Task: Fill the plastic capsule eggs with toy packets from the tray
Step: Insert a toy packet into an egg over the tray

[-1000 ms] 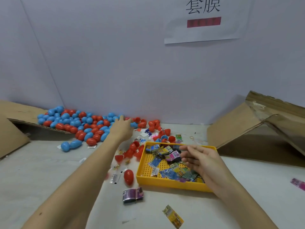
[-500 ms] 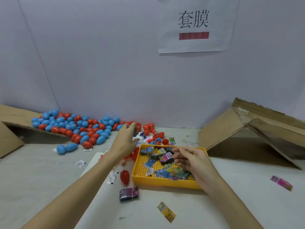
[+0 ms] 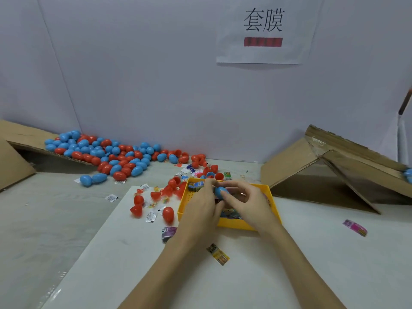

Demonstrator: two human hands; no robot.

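I see the left hand [image 3: 201, 205] back from the egg pile, now meeting the right hand [image 3: 247, 202] over the tray [image 3: 270, 192]; both pinch 1 blue egg [image 3: 220, 192]. Filling looks next.

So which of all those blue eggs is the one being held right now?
The blue egg over the yellow tray, held between the left hand and right hand. The other blue eggs lie in the pile by the wall.

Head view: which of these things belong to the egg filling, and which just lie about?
In the job: blue egg, held by left hand and right hand; yellow tray; egg pile.
Lying about: cardboard flaps; wall sign; pink packet.
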